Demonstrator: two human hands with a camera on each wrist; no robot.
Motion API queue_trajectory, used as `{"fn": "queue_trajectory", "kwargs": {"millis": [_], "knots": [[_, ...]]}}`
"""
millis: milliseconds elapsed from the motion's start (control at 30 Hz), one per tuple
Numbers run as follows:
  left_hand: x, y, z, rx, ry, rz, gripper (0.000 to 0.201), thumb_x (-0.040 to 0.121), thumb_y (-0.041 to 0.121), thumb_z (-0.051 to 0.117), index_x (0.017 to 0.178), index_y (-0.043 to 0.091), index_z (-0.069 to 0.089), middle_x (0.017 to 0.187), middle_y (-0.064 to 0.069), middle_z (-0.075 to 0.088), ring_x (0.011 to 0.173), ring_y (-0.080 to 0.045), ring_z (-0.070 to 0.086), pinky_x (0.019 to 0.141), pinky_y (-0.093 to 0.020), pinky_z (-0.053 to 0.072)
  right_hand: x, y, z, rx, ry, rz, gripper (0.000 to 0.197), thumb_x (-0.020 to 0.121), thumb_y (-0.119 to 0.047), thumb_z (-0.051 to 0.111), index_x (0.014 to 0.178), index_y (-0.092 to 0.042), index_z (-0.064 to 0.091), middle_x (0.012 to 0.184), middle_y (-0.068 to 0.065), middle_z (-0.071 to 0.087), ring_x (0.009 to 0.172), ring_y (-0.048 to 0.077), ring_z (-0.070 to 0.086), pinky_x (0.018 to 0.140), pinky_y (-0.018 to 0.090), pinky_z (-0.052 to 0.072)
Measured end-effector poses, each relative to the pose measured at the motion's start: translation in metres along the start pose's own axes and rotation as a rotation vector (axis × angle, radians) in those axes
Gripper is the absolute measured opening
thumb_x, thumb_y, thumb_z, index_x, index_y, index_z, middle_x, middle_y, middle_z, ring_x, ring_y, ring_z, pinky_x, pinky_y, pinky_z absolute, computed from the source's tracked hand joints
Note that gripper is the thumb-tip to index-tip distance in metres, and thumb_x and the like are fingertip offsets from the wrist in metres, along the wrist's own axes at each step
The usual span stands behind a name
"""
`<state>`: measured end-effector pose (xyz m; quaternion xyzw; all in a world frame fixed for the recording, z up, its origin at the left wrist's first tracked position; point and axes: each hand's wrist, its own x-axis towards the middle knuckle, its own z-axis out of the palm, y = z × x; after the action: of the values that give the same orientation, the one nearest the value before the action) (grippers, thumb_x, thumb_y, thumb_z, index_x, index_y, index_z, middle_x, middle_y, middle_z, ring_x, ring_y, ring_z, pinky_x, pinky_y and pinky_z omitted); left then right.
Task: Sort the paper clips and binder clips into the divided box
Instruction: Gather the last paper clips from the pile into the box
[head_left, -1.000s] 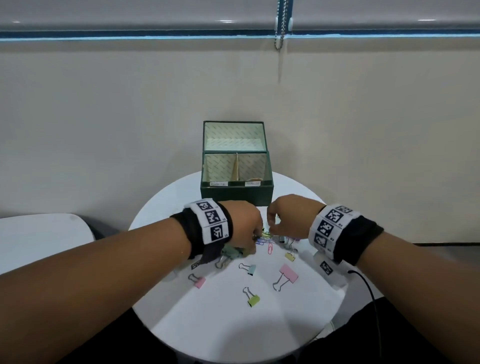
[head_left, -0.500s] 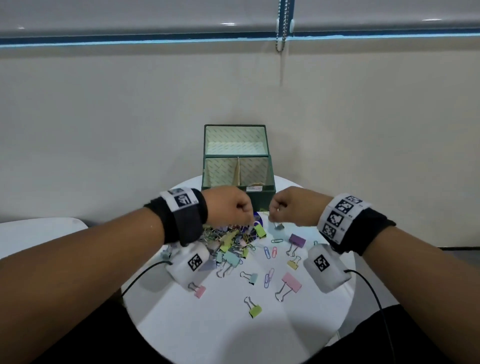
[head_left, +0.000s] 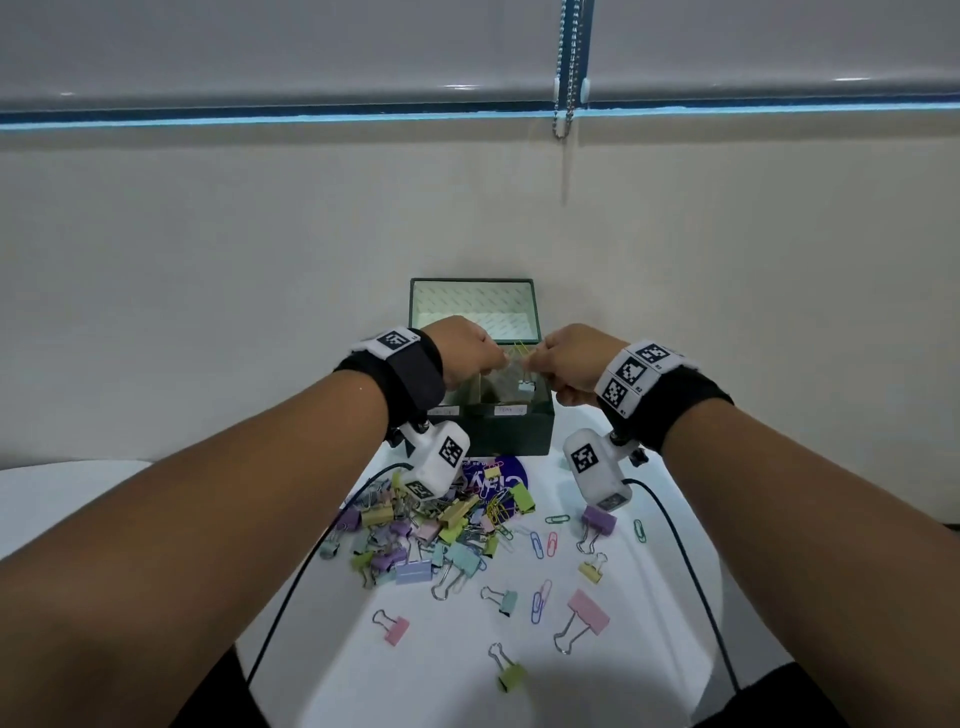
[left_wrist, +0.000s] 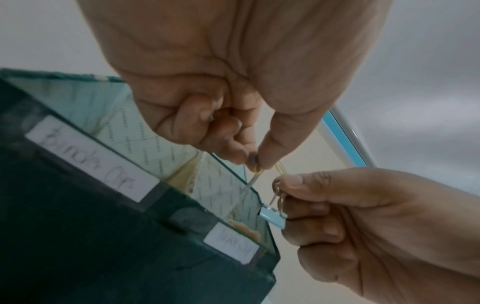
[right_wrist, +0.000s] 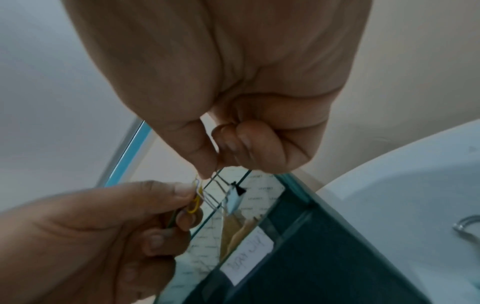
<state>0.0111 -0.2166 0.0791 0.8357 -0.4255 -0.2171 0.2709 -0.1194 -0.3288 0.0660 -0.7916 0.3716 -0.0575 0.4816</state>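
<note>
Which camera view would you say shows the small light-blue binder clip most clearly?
The left wrist view: the light-blue binder clip hangs by its wire handles from the right hand, unobstructed. The right wrist view shows it edge-on and blurred; the head view shows only a speck.

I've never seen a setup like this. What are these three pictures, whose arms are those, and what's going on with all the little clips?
No machine here: a person wears three cameras. One picture looks down from the head; the other two look along each wrist at the fingers. On the round white table lies a heap of pastel clips. Behind it stands a green divided box. Above it, the left hand pinches a yellow paper clip that looks tangled with a small blue binder clip, whose wire handles the right hand has in its grip.
</note>
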Motion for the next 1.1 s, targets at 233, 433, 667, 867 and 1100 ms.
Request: {"fn": "queue_trajectory", "kwargs": {"millis": [233, 433, 667, 867, 1100], "knots": [[0.002, 0.001, 0.007, 0.066, 0.001, -0.026, 0.020, 0.091, 0.026, 0.067, 0.093, 0.008, 0.074, 0.068, 0.000, 0.057, 0.056, -0.014, 0.047, 0.056, -0.024, 0.041, -0.007, 0.009, -0.008, 0.188, -0.036, 0.046, 0.016, 0.097, -0.014, 0.061, 0.082, -0.009, 0.060, 0.058, 0.002, 0.042, 0.051, 0.015, 0.036, 0.049, 0.026, 0.032], [0.005, 0.003, 0.013, -0.323, -0.054, -0.139, 0.026, 0.097, 0.001, 0.053, 0.120, -0.006, 0.062, 0.103, -0.017, 0.068, 0.083, -0.023, 0.066, 0.082, -0.036, 0.059, -0.001, 0.004, -0.008, 0.124, 0.000, 0.039, 0.021, 0.097, -0.018, 0.062, 0.078, -0.011, 0.058, 0.057, 0.003, 0.044, 0.052, 0.017, 0.037, 0.050, 0.028, 0.034], [-0.005, 0.005, 0.006, -0.519, -0.163, -0.027, 0.018, 0.090, 0.000, 0.067, 0.105, 0.010, 0.069, 0.097, -0.013, 0.074, 0.083, -0.021, 0.072, 0.073, -0.034, 0.063, 0.003, -0.002, -0.002, 0.272, 0.015, 0.087, 0.019, 0.099, -0.018, 0.060, 0.083, -0.008, 0.058, 0.057, 0.002, 0.045, 0.048, 0.015, 0.038, 0.048, 0.027, 0.034], [-0.003, -0.005, -0.004, -0.429, -0.011, 0.003, 0.007, 0.090, 0.004, 0.070, 0.096, 0.001, 0.071, 0.078, -0.013, 0.074, 0.061, -0.015, 0.069, 0.065, -0.030, 0.061, 0.012, -0.008, 0.003, 0.334, 0.110, 0.068, 0.024, 0.097, -0.011, 0.057, 0.074, -0.012, 0.051, 0.056, 0.001, 0.043, 0.045, 0.016, 0.038, 0.048, 0.027, 0.034], [-0.001, -0.027, -0.029, 0.513, 0.037, 0.076, 0.024, 0.095, 0.018, 0.059, 0.112, 0.017, 0.076, 0.106, 0.002, 0.073, 0.102, -0.019, 0.067, 0.088, -0.028, 0.052, 0.016, -0.017, 0.021, -0.670, 0.157, -0.160, 0.017, 0.094, -0.012, 0.053, 0.082, -0.003, 0.061, 0.083, 0.009, 0.061, 0.080, 0.025, 0.060, 0.064, 0.028, 0.047]]}}
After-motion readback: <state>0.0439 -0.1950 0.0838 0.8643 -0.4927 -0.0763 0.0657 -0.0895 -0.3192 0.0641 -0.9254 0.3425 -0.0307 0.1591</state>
